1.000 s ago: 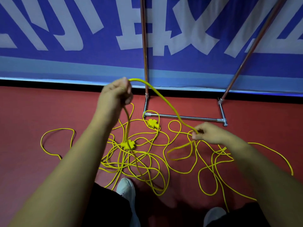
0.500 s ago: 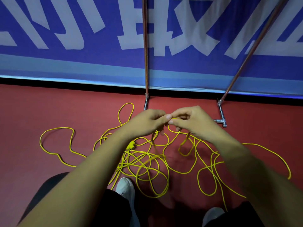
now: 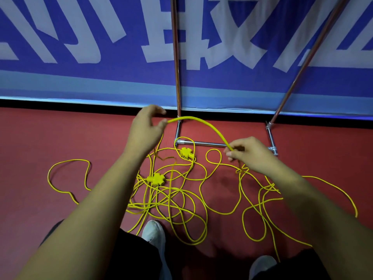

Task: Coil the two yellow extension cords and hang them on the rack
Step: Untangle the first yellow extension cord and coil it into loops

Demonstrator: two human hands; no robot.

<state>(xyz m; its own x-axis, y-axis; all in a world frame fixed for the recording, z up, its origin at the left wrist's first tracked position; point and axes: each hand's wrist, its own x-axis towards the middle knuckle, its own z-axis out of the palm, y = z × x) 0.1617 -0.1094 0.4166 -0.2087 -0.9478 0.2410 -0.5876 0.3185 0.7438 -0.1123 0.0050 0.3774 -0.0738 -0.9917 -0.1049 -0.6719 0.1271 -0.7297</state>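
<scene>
- Change: half a second ago both hands met at centre, fingertips together. Now they are apart again, with a fresh arc of yellow cord strung between them.
- Left hand is back up near the wall edge. Thumb and forefinger are spread at the tips and the cord leaves beside the thumb. The grip itself sits behind the hand, so I can't see how tightly it holds. Blurred strands hang below the wrist.
- Right hand is low and to the right, just in front of the rack base bar. Its fingers pinch the cord where the arc comes down.
- Same pose as a second ago, so I read this as one full coil cycle: pull a length, bring it in, hand it over, reach out again.
- Meaning: probably one loop added to the left hand, with the next length already measured out.
- Progress: early. Most of the cord pile is still a loose tangle on the red floor, crossing itself many times. Both socket blocks lie in it.
- Nothing hangs on the rack parts in view; its top is out of frame.
- Risk: the crossings between the two cords look likely to snag as more length is drawn up.
</scene>
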